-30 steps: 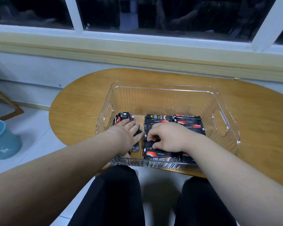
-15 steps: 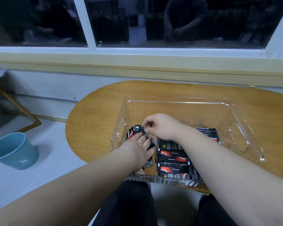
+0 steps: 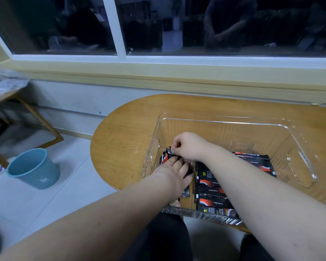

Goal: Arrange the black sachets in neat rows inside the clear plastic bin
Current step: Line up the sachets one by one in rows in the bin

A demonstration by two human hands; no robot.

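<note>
One black sachet (image 3: 170, 151) pinched by curled right fingers (image 3: 177, 147) (in bin (image 3: 224, 120)), left fingers (image 3: 181, 165) flat on sachets (image 3: 164, 158).

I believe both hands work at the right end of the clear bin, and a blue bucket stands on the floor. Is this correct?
Not quite: the head view shows the left hand and right hand at the left end of the clear bin, the right hand pinching a black sachet. The blue bucket does stand on the floor.
</note>
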